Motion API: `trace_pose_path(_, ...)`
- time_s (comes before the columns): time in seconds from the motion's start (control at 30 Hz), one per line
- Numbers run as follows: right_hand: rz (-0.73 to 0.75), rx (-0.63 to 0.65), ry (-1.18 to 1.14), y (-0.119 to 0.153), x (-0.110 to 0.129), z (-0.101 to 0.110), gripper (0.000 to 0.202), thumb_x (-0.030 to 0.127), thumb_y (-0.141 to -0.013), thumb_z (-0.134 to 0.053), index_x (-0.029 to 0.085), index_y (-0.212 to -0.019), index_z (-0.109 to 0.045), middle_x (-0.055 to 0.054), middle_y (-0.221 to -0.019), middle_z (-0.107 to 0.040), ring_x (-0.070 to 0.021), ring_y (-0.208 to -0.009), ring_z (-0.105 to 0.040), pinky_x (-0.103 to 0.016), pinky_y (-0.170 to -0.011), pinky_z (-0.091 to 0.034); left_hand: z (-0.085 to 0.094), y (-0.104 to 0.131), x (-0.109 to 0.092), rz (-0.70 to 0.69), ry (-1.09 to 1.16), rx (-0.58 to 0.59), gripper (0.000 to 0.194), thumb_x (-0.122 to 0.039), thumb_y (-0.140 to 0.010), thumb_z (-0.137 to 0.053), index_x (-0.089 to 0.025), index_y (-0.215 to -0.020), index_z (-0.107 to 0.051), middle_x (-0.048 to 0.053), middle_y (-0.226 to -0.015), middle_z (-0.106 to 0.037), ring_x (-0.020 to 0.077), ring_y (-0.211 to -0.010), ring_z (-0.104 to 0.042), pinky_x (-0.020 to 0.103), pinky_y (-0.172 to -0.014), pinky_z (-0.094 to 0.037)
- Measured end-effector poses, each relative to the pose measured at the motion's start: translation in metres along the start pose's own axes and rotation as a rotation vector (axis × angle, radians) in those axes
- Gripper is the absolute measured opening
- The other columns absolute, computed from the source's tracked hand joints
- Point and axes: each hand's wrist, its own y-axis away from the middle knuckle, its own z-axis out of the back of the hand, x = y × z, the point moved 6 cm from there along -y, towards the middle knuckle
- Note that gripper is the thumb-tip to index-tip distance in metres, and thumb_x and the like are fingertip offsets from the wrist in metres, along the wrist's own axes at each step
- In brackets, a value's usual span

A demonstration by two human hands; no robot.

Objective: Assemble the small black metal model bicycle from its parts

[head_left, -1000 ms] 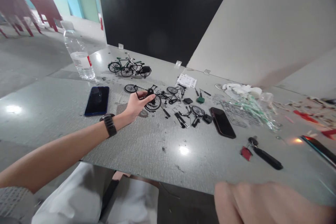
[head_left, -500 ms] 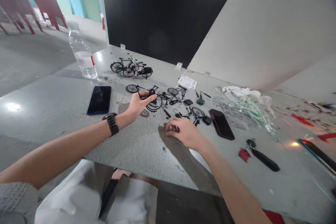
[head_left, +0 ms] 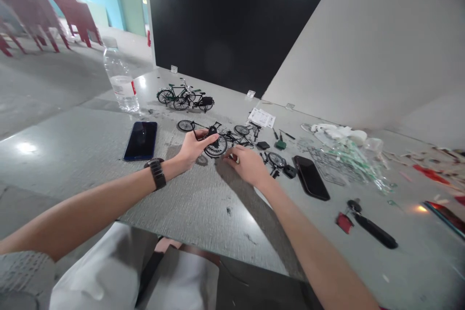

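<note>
My left hand (head_left: 189,149) grips a black model bicycle (head_left: 219,147) by its frame, thumb on top, with a spoked wheel at the side toward my right hand. The bicycle is raised a little above the table. My right hand (head_left: 251,165) is close beside that wheel, its thumb and fingertips curled together in a pinch. Whatever lies between those fingertips is too small or hidden to make out. Behind the hands lie another black bicycle frame (head_left: 239,139) and a loose wheel (head_left: 185,126). A second loose wheel (head_left: 277,160) is right of my right hand.
Two finished model bicycles (head_left: 172,94) stand at the back. A water bottle (head_left: 124,88) and a phone (head_left: 141,140) are on the left. Rightward lie another phone (head_left: 311,178), a green screwdriver part (head_left: 280,145), plastic wrapping (head_left: 358,155), paper slips (head_left: 261,117) and keys (head_left: 374,230).
My right hand has moved up and left across the table, from in front of the loose parts to beside the held bicycle's wheel. The left hand keeps its grip.
</note>
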Motion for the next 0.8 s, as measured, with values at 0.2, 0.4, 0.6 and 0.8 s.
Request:
trace_pose_path(0.2,0.046,-0.219,-0.319,0.016,0.005,0.003,0.050,0.036,-0.102,-0.046,0.022,-0.149,-0.040,-0.011,-0.115,-0.068,-0.0170,-0.066,-0.061,-0.032,-0.063,-0.050,-0.007,0.003,-0.002,0.056,0.025,0.068,0.035,-0.045,-0.073,-0.082,-0.013,-0.071,-0.067,0.001,-0.067,-0.060,0.0098,-0.059,-0.048,0.025,-0.053,-0.036)
trace_pose_path(0.4,0.039,-0.283,-0.282,0.017,0.022,-0.009,0.094,0.059,-0.085,-0.071,0.026,-0.159,-0.026,-0.017,-0.134,-0.059,-0.0249,-0.079,-0.068,-0.040,-0.065,-0.058,-0.013,0.006,-0.003,0.096,0.074,0.095,0.031,-0.040,-0.071,-0.084,-0.012,-0.077,-0.070,0.003,-0.073,-0.065,0.0116,-0.064,-0.056,0.025,-0.059,-0.043)
trace_pose_path(0.6,-0.006,-0.341,-0.293,0.016,0.026,-0.013,0.081,0.049,-0.088,-0.072,0.028,-0.156,-0.032,-0.015,-0.137,-0.058,-0.0286,-0.091,-0.070,-0.042,-0.070,-0.060,-0.015,0.009,-0.001,0.160,0.099,0.108,0.030,-0.039,-0.073,-0.083,-0.012,-0.081,-0.073,0.005,-0.078,-0.069,0.0149,-0.072,-0.061,0.028,-0.065,-0.048)
trace_pose_path(0.8,0.027,-0.368,-0.377,0.017,0.025,-0.013,0.076,0.039,-0.086,-0.076,0.027,-0.151,-0.038,-0.014,-0.143,-0.055,-0.0307,-0.110,-0.066,-0.046,-0.086,-0.059,-0.016,0.008,0.000,0.144,0.101,0.120,0.030,-0.039,-0.072,-0.083,-0.013,-0.081,-0.073,0.005,-0.079,-0.070,0.0146,-0.072,-0.061,0.027,-0.066,-0.048)
